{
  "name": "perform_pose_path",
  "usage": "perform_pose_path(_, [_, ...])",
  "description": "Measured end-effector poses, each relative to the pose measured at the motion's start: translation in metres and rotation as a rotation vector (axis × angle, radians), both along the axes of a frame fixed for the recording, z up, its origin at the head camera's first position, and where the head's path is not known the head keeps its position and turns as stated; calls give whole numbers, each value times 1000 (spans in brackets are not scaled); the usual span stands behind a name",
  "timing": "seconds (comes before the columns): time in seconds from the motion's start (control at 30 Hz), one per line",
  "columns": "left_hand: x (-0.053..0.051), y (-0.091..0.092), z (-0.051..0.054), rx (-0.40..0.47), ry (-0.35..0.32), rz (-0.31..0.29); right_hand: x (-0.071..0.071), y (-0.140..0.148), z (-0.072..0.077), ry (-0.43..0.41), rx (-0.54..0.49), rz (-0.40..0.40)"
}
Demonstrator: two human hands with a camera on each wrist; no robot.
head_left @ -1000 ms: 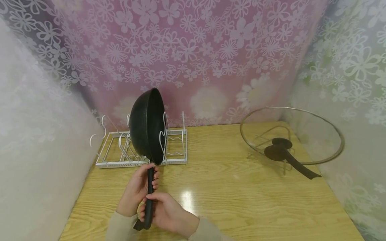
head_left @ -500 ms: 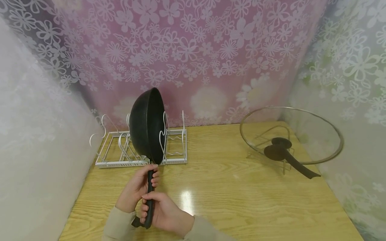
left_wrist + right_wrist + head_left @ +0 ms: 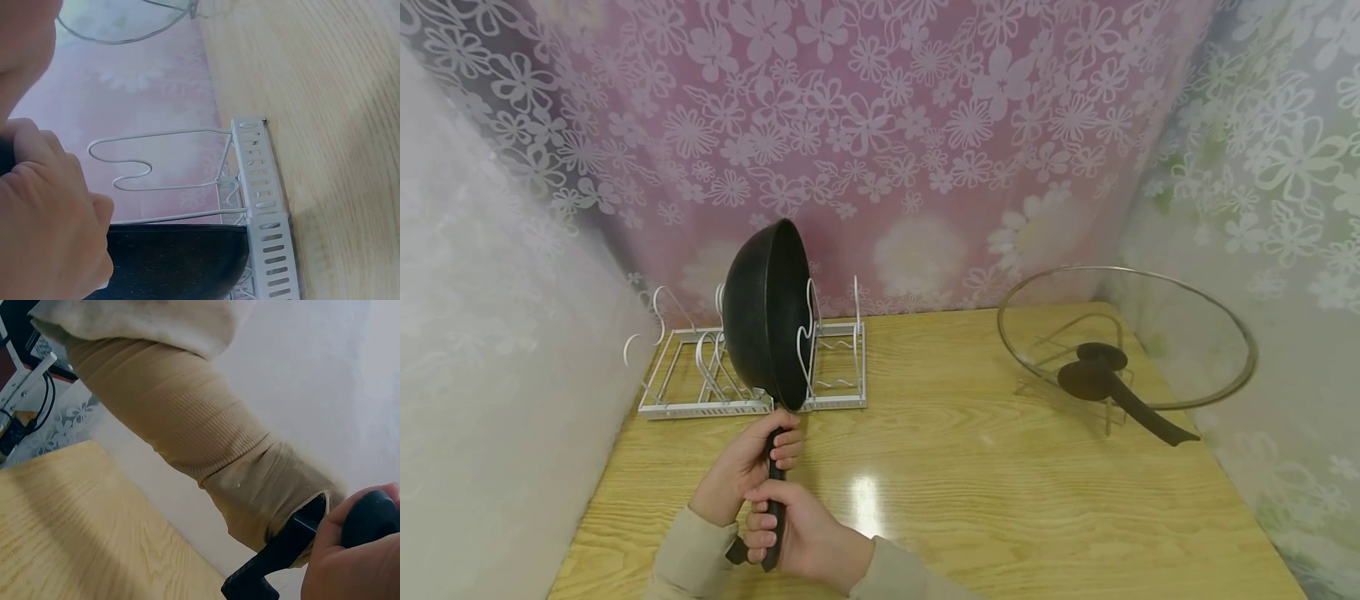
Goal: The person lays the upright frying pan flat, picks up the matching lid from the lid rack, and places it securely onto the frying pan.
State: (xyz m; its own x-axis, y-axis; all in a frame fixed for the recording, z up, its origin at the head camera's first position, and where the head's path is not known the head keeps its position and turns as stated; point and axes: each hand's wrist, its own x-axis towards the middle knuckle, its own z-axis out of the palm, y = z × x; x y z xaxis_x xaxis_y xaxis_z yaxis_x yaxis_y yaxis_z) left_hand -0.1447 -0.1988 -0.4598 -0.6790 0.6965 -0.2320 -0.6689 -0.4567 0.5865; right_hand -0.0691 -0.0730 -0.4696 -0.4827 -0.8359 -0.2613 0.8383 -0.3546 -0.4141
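A black wok (image 3: 748, 308) stands on its side between the white wire dividers of a pan rack (image 3: 700, 408), its open side facing right. My left hand (image 3: 733, 471) grips the black handle (image 3: 777, 475) close to the wok's body. Lower down the same handle, my right hand (image 3: 812, 533) has its fingers and thumb wrapped round the grip. In the left wrist view, the dark wok side (image 3: 175, 256) lies against a divider, and the left hand (image 3: 50, 212) hides most of the handle. The right wrist view shows the rounded handle end (image 3: 372, 519) within the right hand (image 3: 350, 569).
At the right, a glass lid (image 3: 1243, 383) with a dark knob (image 3: 1086, 379) leans on a small wire stand (image 3: 1107, 421). Flowered curtains (image 3: 917, 125) enclose the wooden table (image 3: 1000, 500) at the back and sides. A black mount (image 3: 275, 556) sits on the left wrist.
My fingers have closed further round the handle, and its lower end has shifted slightly right. The wok, rack and lid look nearly the same.
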Motion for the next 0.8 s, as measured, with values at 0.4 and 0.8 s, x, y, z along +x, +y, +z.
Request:
perform_pose_path(0.4, [2, 6, 9, -166, 68, 45, 1, -9, 6, 19, 100, -67])
perform_pose_path(0.8, [6, 10, 5, -302, 93, 121, 5, -17, -5, 34, 197, -145])
